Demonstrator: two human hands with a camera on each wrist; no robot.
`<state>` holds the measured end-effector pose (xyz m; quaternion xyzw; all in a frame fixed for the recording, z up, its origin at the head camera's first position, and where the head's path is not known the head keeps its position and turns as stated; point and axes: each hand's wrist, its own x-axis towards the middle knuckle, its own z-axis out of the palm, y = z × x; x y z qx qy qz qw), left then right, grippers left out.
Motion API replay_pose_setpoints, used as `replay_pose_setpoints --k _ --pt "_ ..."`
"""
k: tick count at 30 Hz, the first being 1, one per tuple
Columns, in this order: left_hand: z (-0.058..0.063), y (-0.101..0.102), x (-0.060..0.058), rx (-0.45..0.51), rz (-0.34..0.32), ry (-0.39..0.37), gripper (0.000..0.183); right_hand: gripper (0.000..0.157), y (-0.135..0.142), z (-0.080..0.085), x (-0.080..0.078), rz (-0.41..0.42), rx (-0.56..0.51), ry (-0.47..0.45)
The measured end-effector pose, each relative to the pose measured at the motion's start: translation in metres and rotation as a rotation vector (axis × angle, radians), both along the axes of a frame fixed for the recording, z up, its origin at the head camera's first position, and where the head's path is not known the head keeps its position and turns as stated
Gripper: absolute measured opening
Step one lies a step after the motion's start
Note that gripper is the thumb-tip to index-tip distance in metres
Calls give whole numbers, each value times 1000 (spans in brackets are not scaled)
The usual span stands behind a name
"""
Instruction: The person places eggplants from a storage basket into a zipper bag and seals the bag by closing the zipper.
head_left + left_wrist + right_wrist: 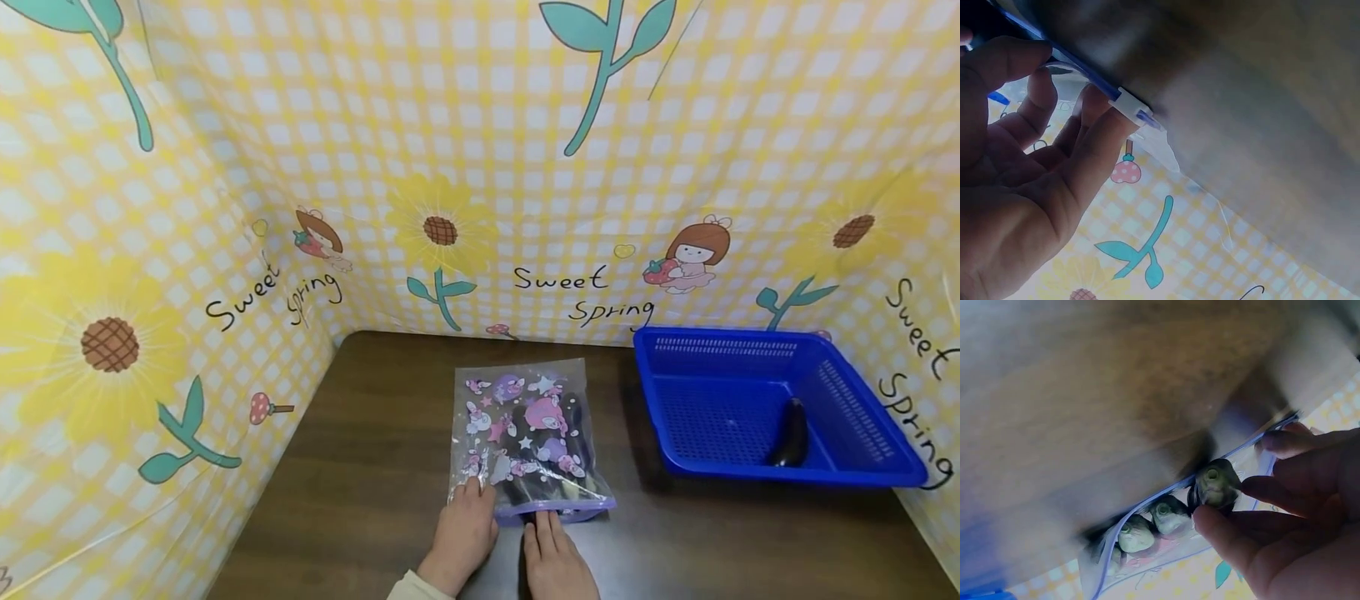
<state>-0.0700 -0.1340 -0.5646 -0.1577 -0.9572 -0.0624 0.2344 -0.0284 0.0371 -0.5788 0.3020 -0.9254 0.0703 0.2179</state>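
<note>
A clear zip bag (525,417) printed with pink and purple cartoons lies on the table, its purple-edged mouth facing me. Several dark eggplants lie in it; their pale green stem ends (1135,536) show at the mouth in the right wrist view. My left hand (465,521) grips the bag's near left corner, a digit at the white slider (1130,105). With fingers fairly straight, my right hand (555,554) reaches to the mouth. Its fingertips touch the stem end of one eggplant (1216,481), which sticks out a little beyond the others.
To the right stands a blue plastic basket (712,472) with perforated sides; one eggplant (792,433) lies in it. The brown wooden table (360,467) meets yellow checked sheeting (495,208) with sunflower prints at the back and sides.
</note>
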Motion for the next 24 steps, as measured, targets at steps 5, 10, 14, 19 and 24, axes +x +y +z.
replay_pose_setpoints --k 5,10,14,19,24 --pt "1 0 2 8 5 5 28 51 -2 5 -2 -26 -2 -104" --pt "-1 0 0 10 -1 -9 27 46 2 4 -2 -64 -56 -35" --pt "1 0 0 10 -6 6 27 42 7 6 2 -36 -67 41" --pt "4 0 0 -4 3 -15 28 45 8 9 5 61 5 12" --pt "5 -1 -1 -10 5 -49 28 56 4 5 3 92 35 -26"
